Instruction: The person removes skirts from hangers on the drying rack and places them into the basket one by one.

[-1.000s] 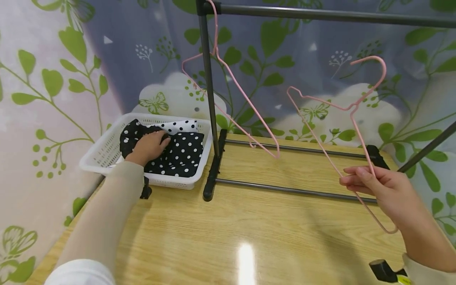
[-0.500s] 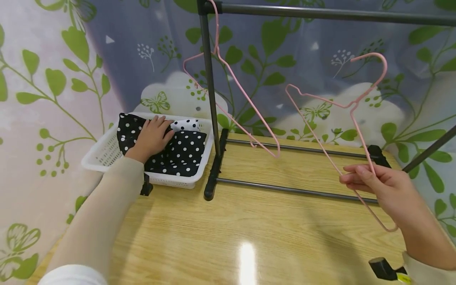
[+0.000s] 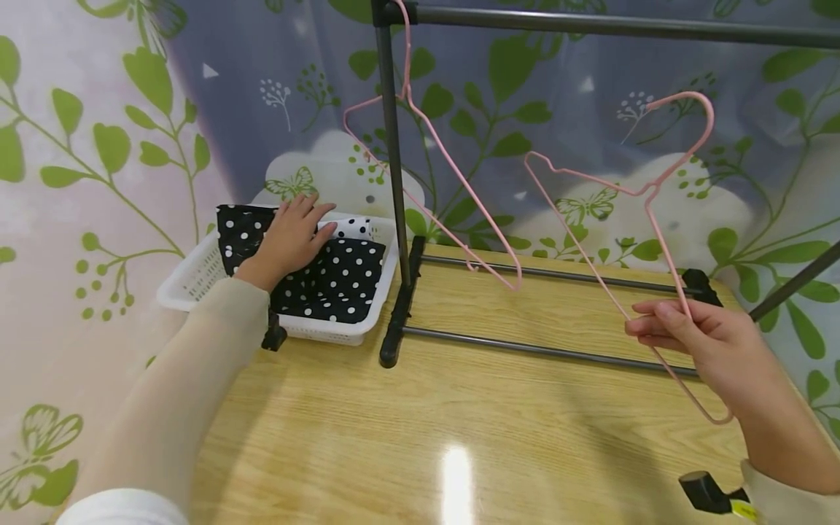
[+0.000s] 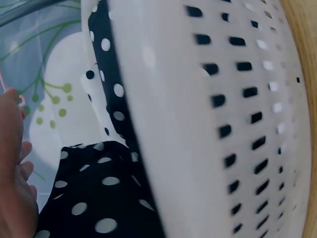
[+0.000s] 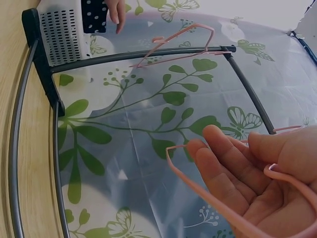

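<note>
My left hand (image 3: 292, 240) lies spread over black cloth with white polka dots (image 3: 351, 281) in a white slatted basket (image 3: 172, 293). Its fingers look nearly straight; in the left wrist view they sit at the left edge beside the cloth's raised flap (image 4: 99, 198). White cloth with black dots (image 3: 357, 227) shows behind. On the right, my right hand (image 3: 715, 346) pinches a pink clothes hanger (image 3: 666, 255) by its side, hook up and tilted. The right wrist view shows the hanger's wire (image 5: 198, 193) crossing in front of the fingers.
A dark metal rack (image 3: 590, 23) stands on the wooden table (image 3: 367, 430), right of the basket. A second pink hanger (image 3: 454, 164) hangs from its left end. Behind is a leaf-patterned curtain (image 3: 499, 95).
My left hand has shifted up and right across the basket, its fingers spreading, while the black polka-dot cloth's left flap rises and straightens. My right hand keeps hold of the clothes hanger, almost still.
</note>
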The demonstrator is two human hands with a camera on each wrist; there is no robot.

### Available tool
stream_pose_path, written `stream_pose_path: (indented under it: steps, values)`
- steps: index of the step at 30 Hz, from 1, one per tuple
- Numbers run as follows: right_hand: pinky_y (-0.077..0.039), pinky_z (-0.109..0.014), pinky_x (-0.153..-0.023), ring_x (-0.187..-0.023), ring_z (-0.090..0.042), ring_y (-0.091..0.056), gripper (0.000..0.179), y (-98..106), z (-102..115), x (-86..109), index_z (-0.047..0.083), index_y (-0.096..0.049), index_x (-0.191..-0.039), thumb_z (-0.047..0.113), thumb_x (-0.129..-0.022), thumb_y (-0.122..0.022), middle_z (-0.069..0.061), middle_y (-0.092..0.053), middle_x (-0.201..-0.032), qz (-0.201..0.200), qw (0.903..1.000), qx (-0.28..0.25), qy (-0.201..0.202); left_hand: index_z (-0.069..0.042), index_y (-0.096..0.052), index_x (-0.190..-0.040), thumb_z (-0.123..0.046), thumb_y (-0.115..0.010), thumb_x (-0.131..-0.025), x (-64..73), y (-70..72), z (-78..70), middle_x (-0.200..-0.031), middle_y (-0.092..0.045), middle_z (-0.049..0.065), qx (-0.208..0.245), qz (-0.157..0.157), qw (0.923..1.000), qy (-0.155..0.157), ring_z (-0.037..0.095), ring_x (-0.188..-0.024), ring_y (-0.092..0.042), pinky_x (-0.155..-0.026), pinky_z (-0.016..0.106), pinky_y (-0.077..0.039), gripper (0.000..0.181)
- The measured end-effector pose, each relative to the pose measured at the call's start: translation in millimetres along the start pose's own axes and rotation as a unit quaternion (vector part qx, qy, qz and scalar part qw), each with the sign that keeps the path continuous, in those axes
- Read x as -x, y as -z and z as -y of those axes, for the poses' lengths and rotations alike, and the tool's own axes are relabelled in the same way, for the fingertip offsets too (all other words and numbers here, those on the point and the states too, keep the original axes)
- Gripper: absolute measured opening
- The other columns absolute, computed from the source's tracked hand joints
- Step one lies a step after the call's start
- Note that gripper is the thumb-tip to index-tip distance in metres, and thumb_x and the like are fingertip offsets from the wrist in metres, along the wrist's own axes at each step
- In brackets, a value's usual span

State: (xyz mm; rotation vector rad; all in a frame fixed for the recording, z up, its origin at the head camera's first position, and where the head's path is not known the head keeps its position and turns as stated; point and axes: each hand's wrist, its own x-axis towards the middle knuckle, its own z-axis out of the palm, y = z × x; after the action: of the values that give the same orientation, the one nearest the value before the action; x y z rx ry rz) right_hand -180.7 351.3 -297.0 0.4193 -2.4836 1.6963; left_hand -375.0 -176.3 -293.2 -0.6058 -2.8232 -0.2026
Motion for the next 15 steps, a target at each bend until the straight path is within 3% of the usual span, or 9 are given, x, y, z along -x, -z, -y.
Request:
stream_pose_path:
  steps: [5,11,15]
  values:
    - [-0.054,-0.017,-0.075,-0.088,-0.005,-0.070,0.027,-0.3,2.4,-1.9,0.011,-0.067,-0.117,0.014,-0.104,-0.044,0.006,-0.074,-0.098,0.001,0.9999,0.013,0.006,-0.005,-0.040,-0.145,-0.033,-0.039,-0.105,-6.8,4.6,-4.6,-0.153,-0.029,0.025,0.005,-0.008,0.9999,-0.008,0.041,-0.144,-0.018,-0.116,0.058,-0.009,0.049]
    - [-0.054,-0.019,-0.074,-0.088,-0.006,-0.070,0.027,-0.9,5.8,-4.4,0.010,-0.068,-0.116,0.013,-0.104,-0.044,0.005,-0.074,-0.098,0.000,0.9998,-0.003,0.020,-0.006,-0.036,-0.148,-0.036,-0.035,-0.106,-14.9,18.9,-20.2,-0.154,-0.029,0.023,0.022,-0.003,0.9998,0.001,0.040,-0.145,-0.016,-0.116,0.055,-0.007,0.052]
    - [-0.054,-0.018,-0.074,-0.088,-0.006,-0.070,0.027,-2.5,9.5,-7.1,0.010,-0.067,-0.117,0.015,-0.104,-0.044,0.006,-0.073,-0.099,-0.001,0.9998,0.015,0.014,-0.002,-0.033,-0.149,-0.036,-0.034,-0.106,-18.4,26.0,-33.0,-0.153,-0.031,0.021,0.066,-0.003,0.9977,0.016,0.040,-0.145,-0.016,-0.117,0.054,-0.007,0.054]
